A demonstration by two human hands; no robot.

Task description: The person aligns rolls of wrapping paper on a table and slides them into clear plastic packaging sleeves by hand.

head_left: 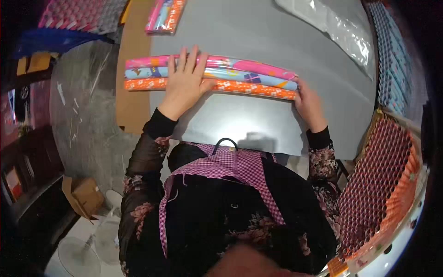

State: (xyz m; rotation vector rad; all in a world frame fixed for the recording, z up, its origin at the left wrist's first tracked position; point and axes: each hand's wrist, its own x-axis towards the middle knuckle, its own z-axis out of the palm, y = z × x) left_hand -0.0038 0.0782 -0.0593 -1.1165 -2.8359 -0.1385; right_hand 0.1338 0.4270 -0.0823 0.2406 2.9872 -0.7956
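Note:
Three rolls of wrapping paper lie side by side across the grey table: a pink roll (258, 68) at the back, a light blue roll (230, 75) in the middle and an orange roll (249, 89) in front. Shiny clear film seems to cover them. My left hand (184, 87) lies flat over the rolls left of their middle, fingers spread and pointing away from me. At the right end, my right hand (309, 104) curls around the roll ends, its thumb on the near side. Its fingertips are partly hidden.
A bundle of similar rolls (165, 17) lies at the table's back left. Clear plastic bags (341, 34) cover the back right of the grey table (221, 120). Boxes packed with red rolls (378, 184) and blue rolls (392, 60) stand on the right; a cardboard box (84, 196) sits lower left.

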